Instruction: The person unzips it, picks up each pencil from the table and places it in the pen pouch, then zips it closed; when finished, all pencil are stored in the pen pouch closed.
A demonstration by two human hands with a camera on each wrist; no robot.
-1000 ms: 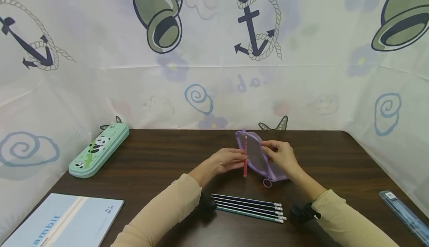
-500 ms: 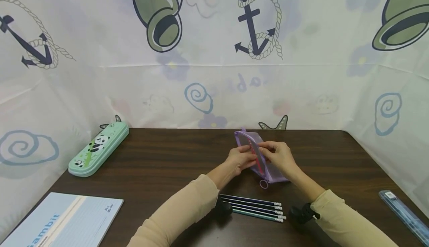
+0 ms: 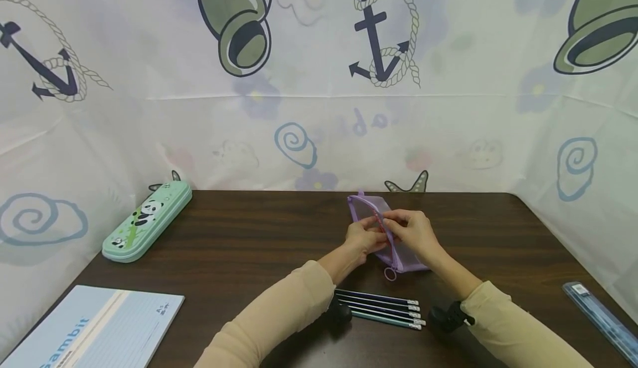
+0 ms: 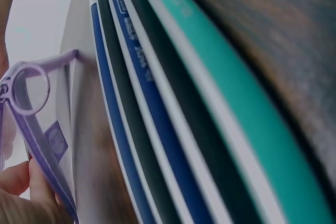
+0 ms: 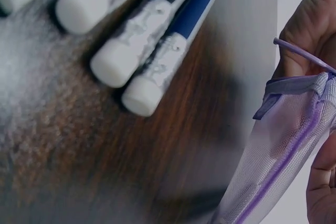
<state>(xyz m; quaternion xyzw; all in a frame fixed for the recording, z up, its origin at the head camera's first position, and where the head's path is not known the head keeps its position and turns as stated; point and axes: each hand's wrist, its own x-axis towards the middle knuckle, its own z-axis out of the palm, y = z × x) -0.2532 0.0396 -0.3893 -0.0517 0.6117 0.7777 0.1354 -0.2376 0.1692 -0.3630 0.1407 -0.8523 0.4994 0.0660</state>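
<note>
A lilac mesh zip pouch [image 3: 406, 257] with a ring pull stands at the table's back, its mouth spread. My right hand [image 3: 412, 232] pinches the mouth's right edge between thumb and fingertips. At the other side, my left hand [image 3: 366, 240] has its fingers inside the opening, holding a slim red pencil [image 3: 379, 219] mostly hidden by the mesh and fingers. In the left wrist view, the pouch's zipper edge runs over the left fingertips [image 4: 39, 179]. Several pencils [image 3: 384, 307] in dark blue, black and teal lie side by side in front, white erasers pointing right.
At the back left lies a mint pencil case [image 3: 149, 221] with pandas on it. A light blue notebook [image 3: 99, 323] is at the front left. Near the right edge lies a long blue clear-topped pack [image 3: 600, 318]. A printed white cloth [image 3: 319, 135] walls the table's back and sides.
My left hand has moved right with the red pencil, from beside the pouch into its mouth. The pencil has tilted and gone mostly out of sight. The right hand keeps its pinch on the edge.
</note>
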